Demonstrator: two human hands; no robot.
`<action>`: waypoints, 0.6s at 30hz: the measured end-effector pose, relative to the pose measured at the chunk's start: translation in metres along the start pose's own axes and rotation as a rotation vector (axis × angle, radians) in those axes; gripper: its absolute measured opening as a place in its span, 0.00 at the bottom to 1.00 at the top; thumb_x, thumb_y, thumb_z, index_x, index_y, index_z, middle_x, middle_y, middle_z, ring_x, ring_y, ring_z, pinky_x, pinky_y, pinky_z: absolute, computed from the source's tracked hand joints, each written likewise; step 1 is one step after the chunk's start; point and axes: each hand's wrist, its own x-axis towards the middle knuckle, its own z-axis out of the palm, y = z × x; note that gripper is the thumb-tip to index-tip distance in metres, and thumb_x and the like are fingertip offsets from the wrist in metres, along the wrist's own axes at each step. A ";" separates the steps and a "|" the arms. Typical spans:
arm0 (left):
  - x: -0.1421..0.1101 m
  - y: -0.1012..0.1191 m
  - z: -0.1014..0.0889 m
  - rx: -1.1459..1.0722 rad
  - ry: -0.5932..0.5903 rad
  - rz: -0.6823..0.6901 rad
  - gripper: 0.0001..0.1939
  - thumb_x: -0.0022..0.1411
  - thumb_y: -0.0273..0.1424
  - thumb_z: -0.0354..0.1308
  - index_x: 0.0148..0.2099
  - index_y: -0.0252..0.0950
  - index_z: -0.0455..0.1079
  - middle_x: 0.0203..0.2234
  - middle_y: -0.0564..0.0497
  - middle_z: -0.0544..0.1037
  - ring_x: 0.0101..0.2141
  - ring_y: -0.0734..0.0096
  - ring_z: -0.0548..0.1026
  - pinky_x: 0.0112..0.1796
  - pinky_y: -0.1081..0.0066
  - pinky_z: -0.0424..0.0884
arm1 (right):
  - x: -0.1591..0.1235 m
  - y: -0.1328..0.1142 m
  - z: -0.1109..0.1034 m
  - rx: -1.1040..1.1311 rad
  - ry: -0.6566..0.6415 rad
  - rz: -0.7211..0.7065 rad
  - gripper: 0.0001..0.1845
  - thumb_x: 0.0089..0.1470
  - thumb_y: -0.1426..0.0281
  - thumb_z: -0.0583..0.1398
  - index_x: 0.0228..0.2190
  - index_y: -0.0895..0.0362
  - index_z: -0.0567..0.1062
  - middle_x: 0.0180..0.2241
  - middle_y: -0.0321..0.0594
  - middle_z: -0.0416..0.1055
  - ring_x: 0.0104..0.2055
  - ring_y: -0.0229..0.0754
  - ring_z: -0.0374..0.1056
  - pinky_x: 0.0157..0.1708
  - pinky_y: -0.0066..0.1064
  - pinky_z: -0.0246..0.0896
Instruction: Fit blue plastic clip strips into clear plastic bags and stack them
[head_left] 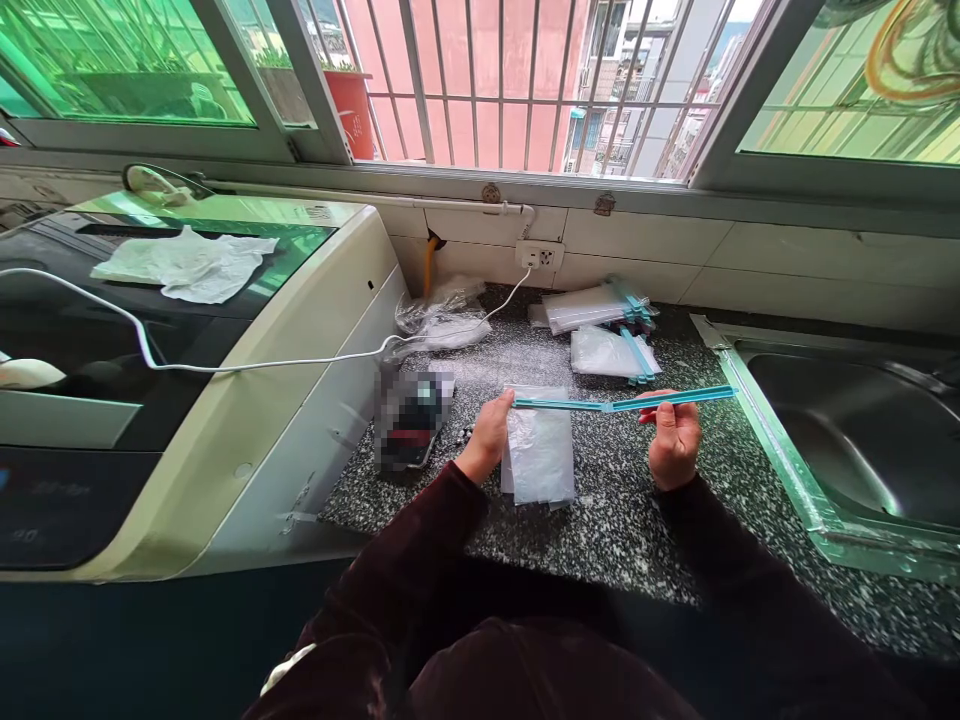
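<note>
A blue bag-sealing clip (pixel 577 405) is opened out nearly straight, its hinge about midway between my hands. My left hand (pixel 487 435) pinches its left end. Closed around the right half is my right hand (pixel 673 440), with the clip's tip sticking out past the fingers. Just below the clip's left half are clear plastic bags (pixel 541 455); whether my left fingers also hold a bag edge cannot be made out. Behind them lie a flat stack of bags with blue clips (pixel 615 352) and another bundle of bags with clips (pixel 589 308).
A steel sink (pixel 862 430) with taped edges is at the right. A washing machine (pixel 300 400) stands at the left, a cloth (pixel 195 262) on top. A white cable (pixel 330 358) runs to the wall socket (pixel 540 256). A blurred dark object (pixel 411 420) and crumpled plastic (pixel 450 318) lie nearby.
</note>
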 end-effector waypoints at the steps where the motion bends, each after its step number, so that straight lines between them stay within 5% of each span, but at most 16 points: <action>1: 0.000 0.000 0.000 0.006 0.007 0.001 0.13 0.50 0.38 0.59 0.22 0.33 0.70 0.19 0.52 0.74 0.29 0.68 0.71 0.34 0.71 0.64 | -0.001 -0.001 0.000 -0.009 -0.021 -0.010 0.15 0.56 0.56 0.51 0.32 0.54 0.67 0.31 0.38 0.69 0.27 0.35 0.63 0.25 0.29 0.62; 11: 0.000 0.001 0.000 -0.041 -0.029 -0.032 0.14 0.45 0.41 0.61 0.22 0.34 0.70 0.19 0.52 0.75 0.32 0.65 0.73 0.34 0.70 0.65 | -0.005 0.003 0.003 -0.057 -0.386 0.076 0.19 0.43 0.56 0.64 0.34 0.56 0.73 0.33 0.41 0.73 0.25 0.35 0.66 0.25 0.30 0.65; 18: -0.001 0.001 0.000 -0.107 -0.031 -0.084 0.13 0.45 0.39 0.62 0.23 0.34 0.69 0.17 0.52 0.74 0.33 0.62 0.74 0.34 0.69 0.66 | -0.004 -0.003 0.002 -0.051 -0.418 0.020 0.14 0.45 0.57 0.63 0.29 0.55 0.74 0.29 0.38 0.71 0.27 0.37 0.66 0.27 0.30 0.65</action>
